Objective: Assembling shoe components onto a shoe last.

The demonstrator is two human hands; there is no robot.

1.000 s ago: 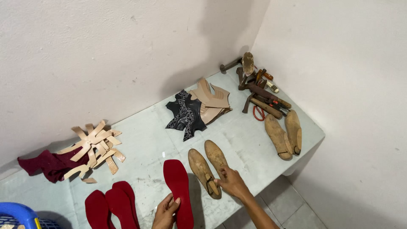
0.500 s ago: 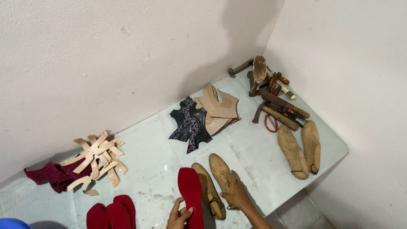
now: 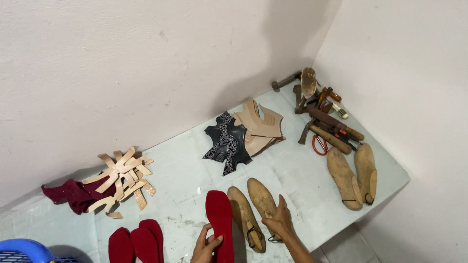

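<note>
Red insole (image 3: 219,221) stays pinched in left hand (image 3: 205,246), right hand (image 3: 279,221) still clamped on the wooden last (image 3: 263,202) just right of it, hands apart; only the view shifted, so grips unchanged.

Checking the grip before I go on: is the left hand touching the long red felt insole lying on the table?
Touching. The head view shows the left hand with its thumb lying over the near end of the red insole.
</note>
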